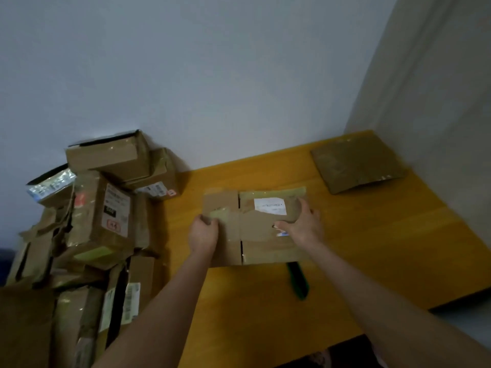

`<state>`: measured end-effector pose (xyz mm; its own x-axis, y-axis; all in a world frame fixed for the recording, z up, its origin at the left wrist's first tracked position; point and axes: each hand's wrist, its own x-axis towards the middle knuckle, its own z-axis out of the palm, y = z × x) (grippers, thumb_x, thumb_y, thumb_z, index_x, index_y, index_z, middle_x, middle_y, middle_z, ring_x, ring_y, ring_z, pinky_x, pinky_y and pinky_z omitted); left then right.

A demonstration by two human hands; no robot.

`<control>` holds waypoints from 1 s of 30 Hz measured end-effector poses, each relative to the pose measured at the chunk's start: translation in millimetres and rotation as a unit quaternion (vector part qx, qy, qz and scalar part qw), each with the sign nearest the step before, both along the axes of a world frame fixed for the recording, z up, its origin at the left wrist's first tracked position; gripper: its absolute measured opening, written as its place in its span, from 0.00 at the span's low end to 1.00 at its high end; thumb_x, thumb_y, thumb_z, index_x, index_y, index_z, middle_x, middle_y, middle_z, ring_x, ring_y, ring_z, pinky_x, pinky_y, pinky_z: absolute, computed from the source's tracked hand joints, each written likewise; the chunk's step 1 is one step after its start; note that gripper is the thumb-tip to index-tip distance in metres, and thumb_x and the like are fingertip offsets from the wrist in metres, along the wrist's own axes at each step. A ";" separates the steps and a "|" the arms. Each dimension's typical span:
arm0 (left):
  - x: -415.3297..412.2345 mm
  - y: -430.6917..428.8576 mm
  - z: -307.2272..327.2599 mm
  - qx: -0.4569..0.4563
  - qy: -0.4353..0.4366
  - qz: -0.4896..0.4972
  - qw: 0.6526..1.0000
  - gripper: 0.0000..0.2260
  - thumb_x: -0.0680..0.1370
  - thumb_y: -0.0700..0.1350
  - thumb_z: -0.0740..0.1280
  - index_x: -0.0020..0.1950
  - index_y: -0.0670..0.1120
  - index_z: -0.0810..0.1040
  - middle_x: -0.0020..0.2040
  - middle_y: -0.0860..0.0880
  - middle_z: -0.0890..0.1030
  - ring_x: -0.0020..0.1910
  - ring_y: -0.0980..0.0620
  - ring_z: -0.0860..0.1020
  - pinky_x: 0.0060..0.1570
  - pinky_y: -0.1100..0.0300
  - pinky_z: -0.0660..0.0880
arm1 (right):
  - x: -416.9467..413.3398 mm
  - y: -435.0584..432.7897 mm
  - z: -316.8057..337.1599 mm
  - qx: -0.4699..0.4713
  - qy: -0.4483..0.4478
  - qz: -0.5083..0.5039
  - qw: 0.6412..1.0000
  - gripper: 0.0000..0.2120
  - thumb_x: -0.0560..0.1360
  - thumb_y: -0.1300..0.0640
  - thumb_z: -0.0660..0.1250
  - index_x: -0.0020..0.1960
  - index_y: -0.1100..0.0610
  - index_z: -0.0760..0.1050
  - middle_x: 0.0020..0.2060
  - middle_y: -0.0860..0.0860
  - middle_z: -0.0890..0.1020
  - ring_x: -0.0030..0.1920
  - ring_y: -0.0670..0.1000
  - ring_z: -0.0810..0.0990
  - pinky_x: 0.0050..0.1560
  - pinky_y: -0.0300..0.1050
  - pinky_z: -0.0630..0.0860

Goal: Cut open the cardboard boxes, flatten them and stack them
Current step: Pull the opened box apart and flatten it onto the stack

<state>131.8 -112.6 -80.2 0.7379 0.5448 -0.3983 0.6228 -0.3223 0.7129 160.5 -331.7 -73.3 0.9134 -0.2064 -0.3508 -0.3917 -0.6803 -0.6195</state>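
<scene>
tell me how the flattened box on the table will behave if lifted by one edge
Probably light: the flattened box lies thin on the table. It would likely sag at its folds, since slits show between the flaps. The glossy tape may be slick for a grip.

Counted items. Hands: two, a left hand (203,232) and a right hand (303,224), both on the same piece of cardboard. Bench (385,248): one, yellow-topped. Flattened boxes on the bench: two, the near flattened box (255,245) under the hands and the far flattened box (356,163) at the back right corner, well apart. Large white label (269,206) on the near flattened box: one. Green-handled tool (299,282): one, partly hidden beneath the near edge of the near flattened box. Unflattened boxes: one pile of boxes (101,213) left of the bench. At least six boxes show in it; they overlap, so the exact number cannot be told.
</scene>
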 end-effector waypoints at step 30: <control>228.4 -307.4 -23.1 0.223 0.113 -0.334 0.909 0.37 0.79 0.49 0.66 0.79 0.46 0.46 0.79 0.43 0.46 0.77 0.41 0.53 0.73 0.46 0.60 | 211.0 -248.5 -31.2 -0.259 0.024 0.281 0.924 0.43 0.73 0.38 0.65 0.78 0.50 0.45 0.77 0.57 0.44 0.76 0.62 0.40 0.75 0.63 0.44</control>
<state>360.2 -419.9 -103.4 0.8902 0.1494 -0.4303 0.2958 -0.9080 0.2968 371.4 -580.2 -104.5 0.9129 0.1445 -0.3819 0.0956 -0.9849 -0.1440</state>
